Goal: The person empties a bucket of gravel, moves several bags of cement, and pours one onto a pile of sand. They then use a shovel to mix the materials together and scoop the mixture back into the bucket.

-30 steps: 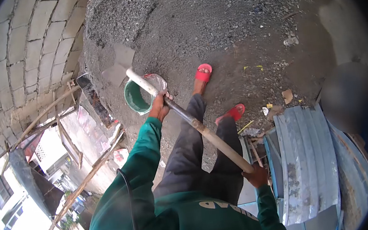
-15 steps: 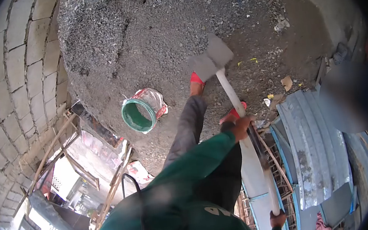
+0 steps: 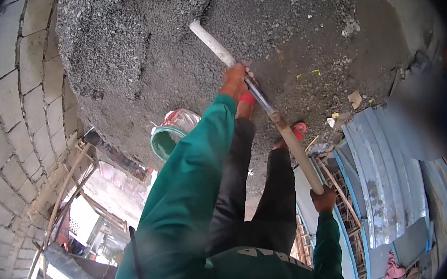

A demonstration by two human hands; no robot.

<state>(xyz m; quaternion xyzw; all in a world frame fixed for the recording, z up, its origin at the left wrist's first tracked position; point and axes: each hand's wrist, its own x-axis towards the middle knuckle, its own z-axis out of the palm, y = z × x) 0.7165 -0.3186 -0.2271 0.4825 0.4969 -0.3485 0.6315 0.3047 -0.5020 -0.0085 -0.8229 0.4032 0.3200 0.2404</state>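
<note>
A long-handled shovel (image 3: 301, 156) slants from the gravel heap down toward the lower right; its blade is buried or hidden in the gravel. My left hand (image 3: 237, 77) is wrapped round the dark upper part of the shaft, above my foot in its red footwear. Near the shaft's lower end my right hand (image 3: 323, 200) is closed round the handle. Grey gravel (image 3: 169, 41) surrounds the far end. A green bucket (image 3: 164, 142) with a white and red sack against it lies tilted on the ground, partly behind my left sleeve.
A block wall (image 3: 10, 102) runs along the left. Corrugated metal sheets (image 3: 383, 177) lie at the right, with wooden poles and blue-edged panels beside them. Wooden sticks (image 3: 70, 188) lean at the lower left. Small litter lies on the ground.
Both hands have moved up in the view with the shovel, my left hand also to the left. The blade, visible before, no longer shows, and the shaft reaches into the gravel.
</note>
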